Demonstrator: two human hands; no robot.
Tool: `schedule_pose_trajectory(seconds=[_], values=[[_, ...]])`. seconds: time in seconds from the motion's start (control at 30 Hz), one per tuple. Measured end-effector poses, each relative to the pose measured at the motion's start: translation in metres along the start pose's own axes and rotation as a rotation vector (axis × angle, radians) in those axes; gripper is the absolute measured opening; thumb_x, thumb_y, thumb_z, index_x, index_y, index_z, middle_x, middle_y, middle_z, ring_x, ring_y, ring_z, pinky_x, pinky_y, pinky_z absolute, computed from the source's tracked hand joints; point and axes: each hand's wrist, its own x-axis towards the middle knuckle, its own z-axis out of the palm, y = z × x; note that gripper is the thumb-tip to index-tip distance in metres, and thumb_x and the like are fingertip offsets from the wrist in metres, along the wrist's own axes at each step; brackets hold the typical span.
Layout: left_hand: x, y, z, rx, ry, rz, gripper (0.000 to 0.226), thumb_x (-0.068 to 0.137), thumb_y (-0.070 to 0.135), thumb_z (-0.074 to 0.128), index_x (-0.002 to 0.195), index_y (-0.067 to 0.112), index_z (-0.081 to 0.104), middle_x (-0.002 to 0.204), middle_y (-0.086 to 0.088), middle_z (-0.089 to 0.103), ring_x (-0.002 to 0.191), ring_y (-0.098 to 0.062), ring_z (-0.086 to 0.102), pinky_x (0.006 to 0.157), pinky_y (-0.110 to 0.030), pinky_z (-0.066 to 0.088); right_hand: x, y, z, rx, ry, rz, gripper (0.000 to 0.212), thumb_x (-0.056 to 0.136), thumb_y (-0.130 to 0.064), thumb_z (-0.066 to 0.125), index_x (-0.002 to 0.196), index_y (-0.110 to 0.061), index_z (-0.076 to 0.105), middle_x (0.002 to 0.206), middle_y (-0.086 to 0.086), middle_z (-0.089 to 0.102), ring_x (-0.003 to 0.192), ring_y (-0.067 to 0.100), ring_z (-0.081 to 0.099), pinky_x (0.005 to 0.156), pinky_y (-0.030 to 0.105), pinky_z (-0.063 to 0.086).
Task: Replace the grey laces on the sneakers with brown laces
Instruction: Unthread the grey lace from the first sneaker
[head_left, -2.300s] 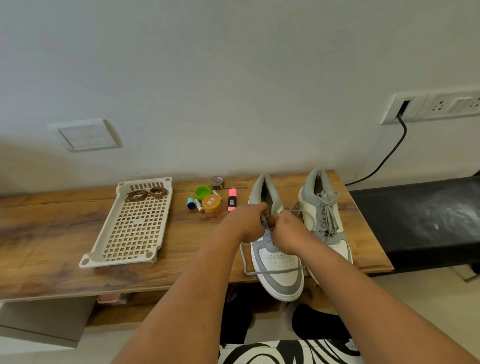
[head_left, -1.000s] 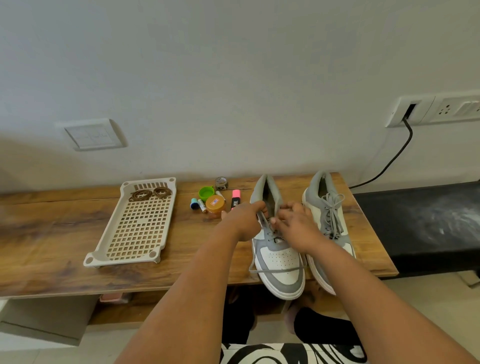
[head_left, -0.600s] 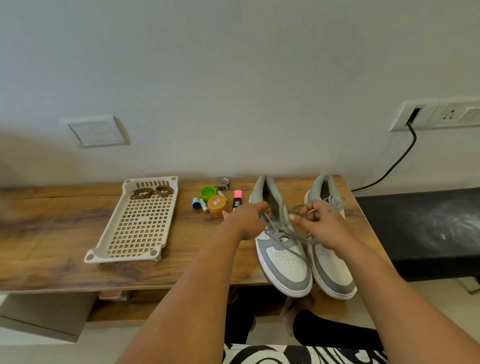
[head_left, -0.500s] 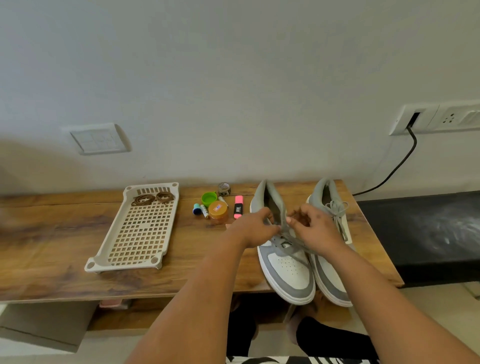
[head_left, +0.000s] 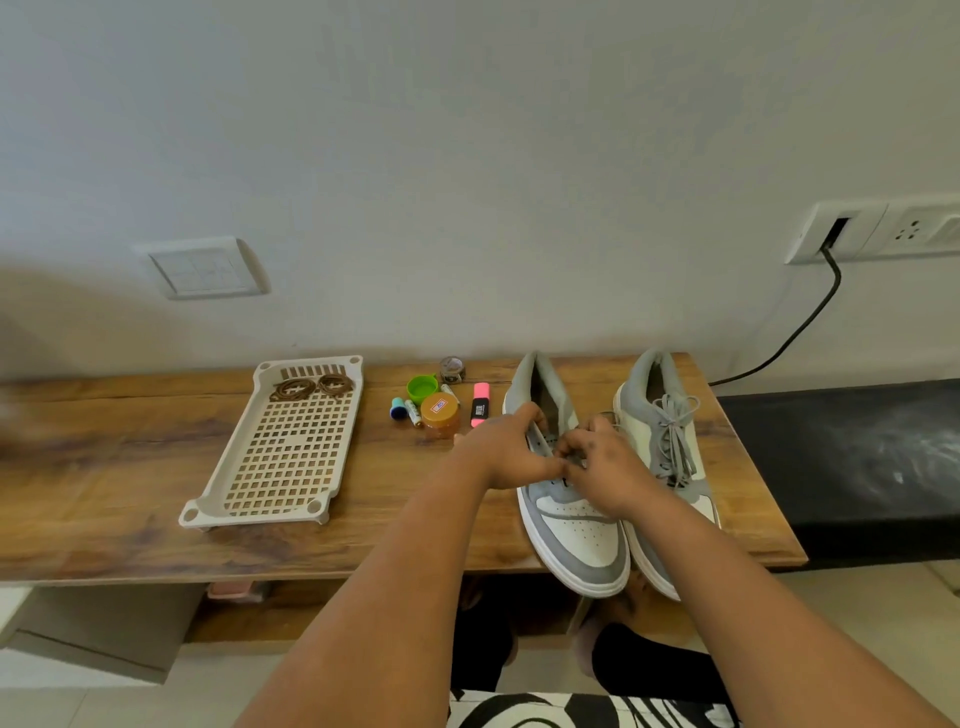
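- Unlacing the left sneaker (head_left: 574, 525): both hands meet over its eyelets, mid-shoe.
- Left hand (head_left: 506, 452) curled at the shoe's left eyelet row, thumb and fingertips closed together; seemingly pinching the flap or lace, exact hold hidden.
- Right hand (head_left: 605, 465) curled too, fingertips pinched at the same spot, probably on a strand of grey lace (head_left: 574, 460); too small to confirm.
- Upper eyelets of this shoe already bare, tongue exposed; lower rows hidden under the hands.
- Right sneaker (head_left: 670, 452) just beside, touching at the sole, laces (head_left: 675, 436) fully threaded and knotted.
- Brown laces (head_left: 311, 387) coiled in two bundles at the far end of the tray (head_left: 283, 467), well left of the shoes, untouched.
- Small clutter between tray and shoes: green cap (head_left: 422, 388), orange jar (head_left: 440, 413), pink highlighter (head_left: 480, 404).
- Both shoes at the bench (head_left: 130, 493) front edge, toes overhanging.
- Judged stage: early, removal of the first grey lace only partly done.
- Next move likely: drawing the lace out of the remaining eyelets, one hand steadying the shoe against sliding off the edge.
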Motion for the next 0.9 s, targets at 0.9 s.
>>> schedule_pose_trajectory(seconds=[0.9], values=[[0.001, 0.000, 0.001, 0.206, -0.020, -0.083, 0.087, 0.080, -0.001, 0.059, 0.150, 0.034, 0.020, 0.138, -0.004, 0.048, 0.125, -0.030, 0.049, 0.108, -0.062, 0.034, -0.008, -0.002, -0.030, -0.070, 0.155, -0.148, 0.022, 0.090, -0.038, 0.066, 0.109, -0.028, 0.068, 0.116, -0.007, 0.049, 0.110, 0.010, 0.044, 0.090, 0.025, 0.042]])
